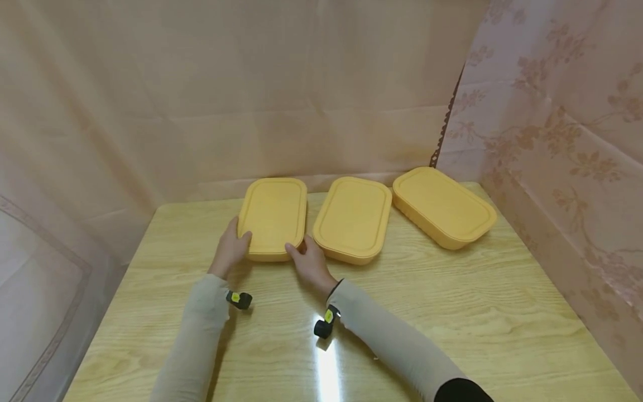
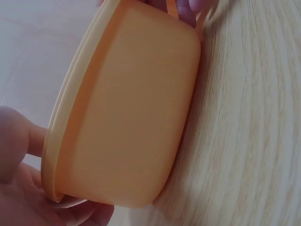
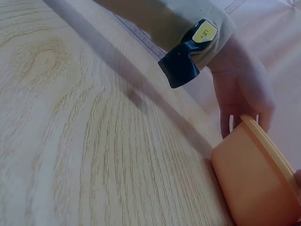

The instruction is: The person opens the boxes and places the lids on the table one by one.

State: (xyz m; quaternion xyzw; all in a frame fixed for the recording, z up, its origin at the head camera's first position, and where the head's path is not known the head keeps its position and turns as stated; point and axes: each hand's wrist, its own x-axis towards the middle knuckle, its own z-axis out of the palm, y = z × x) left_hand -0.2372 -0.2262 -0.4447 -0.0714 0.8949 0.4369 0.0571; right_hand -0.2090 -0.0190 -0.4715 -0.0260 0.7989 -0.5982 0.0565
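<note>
A yellow lidded food container point(image 1: 273, 218) sits on the table at the left end of a row. My left hand point(image 1: 231, 248) grips its left side near the front corner, thumb on the lid's rim. At the front right corner my right hand point(image 1: 308, 262) holds the same container, thumb over the rim. In the left wrist view, the container's plain side wall point(image 2: 127, 108) fills the middle, with left-hand fingers curling beneath the lid's overhang. The right wrist view shows the left hand point(image 3: 242, 89) across the container point(image 3: 254, 176); the right hand is mostly hidden there.
Beside it on the wood-grain table point(image 1: 427, 312) stands a second yellow container point(image 1: 354, 218), close to my right hand. A third container point(image 1: 442, 204) lies angled at the right. Beige curtain point(image 1: 301, 84) hangs behind, and flowered cloth point(image 1: 567, 139) borders the right edge.
</note>
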